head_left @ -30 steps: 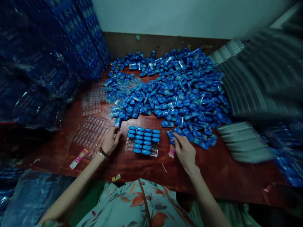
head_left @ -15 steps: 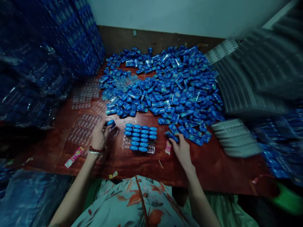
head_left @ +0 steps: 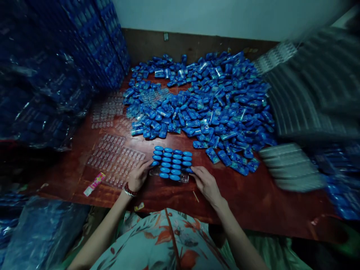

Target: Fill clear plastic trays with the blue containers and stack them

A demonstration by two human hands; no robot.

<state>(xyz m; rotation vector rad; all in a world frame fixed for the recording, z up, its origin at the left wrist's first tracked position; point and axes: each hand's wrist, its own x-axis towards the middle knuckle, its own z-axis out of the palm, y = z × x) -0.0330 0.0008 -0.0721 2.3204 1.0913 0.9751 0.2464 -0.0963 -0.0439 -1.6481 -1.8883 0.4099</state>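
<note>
Left hand (head_left: 137, 175) at the left edge of a clear plastic molded tray (head_left: 184, 177), fingertips together, clamped on a small blue wrapped piece (head_left: 154, 164). Right hand (head_left: 206, 183) at the right edge, thumb and fingertips closed on the end of another blue wrapped piece (head_left: 189, 170); exact finger contact small and dim. Tray lies on the reddish-brown table (head_left: 236, 198) between the hands, with glossy blue oval pieces (head_left: 172, 161) in four columns, some front slots bare. Red beaded bracelet and silver-colored band (head_left: 130, 189) on left wrist. Big loose heap of blue wrapped packets (head_left: 205, 105) just behind. Flat clear empty trays (head_left: 115, 159) to the left, pink-and-white wrapper strip (head_left: 95, 183) at their near edge. Thin pale stick (head_left: 195, 196) and yellow scrap (head_left: 139, 206) near the front. Stacked translucent trays (head_left: 291, 167) on the right, blurred.
</note>
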